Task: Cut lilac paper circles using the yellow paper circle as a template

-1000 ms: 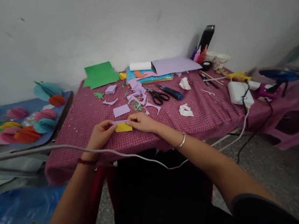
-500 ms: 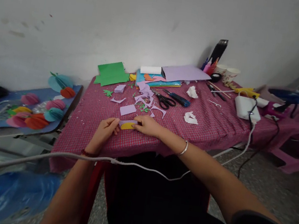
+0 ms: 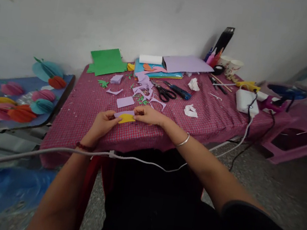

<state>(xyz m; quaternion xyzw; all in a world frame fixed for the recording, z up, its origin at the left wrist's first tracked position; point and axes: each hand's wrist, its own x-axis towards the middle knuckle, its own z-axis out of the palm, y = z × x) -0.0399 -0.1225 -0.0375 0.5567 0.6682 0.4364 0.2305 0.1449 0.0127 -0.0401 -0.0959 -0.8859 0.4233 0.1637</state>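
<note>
My left hand [image 3: 102, 123] pinches the left end of a purple paper piece [image 3: 123, 114] and a yellow paper piece [image 3: 126, 118] lying against it. The thumb and fingers of my right hand [image 3: 148, 115] close on the right end of both. The yellow piece has a curved edge and covers the lower part of the purple one. Just beyond my hands a purple paper rectangle [image 3: 125, 102] lies flat on the checked tablecloth [image 3: 83, 120]. Purple offcuts [image 3: 143, 84] and black-handled scissors [image 3: 164, 93] are farther back.
Green sheets [image 3: 107, 62] lie at the back left. A blue utility knife [image 3: 179, 91] and crumpled tissue [image 3: 190, 110] sit right of the scissors. A white power strip [image 3: 247, 102] is at the right. A white cable [image 3: 135, 159] crosses before my lap. Paper ornaments [image 3: 23, 113] fill a blue side table.
The view has shifted, so the table sits higher and farther left. The yellow piece shows more fully between my hands, which keep hold of both papers.
</note>
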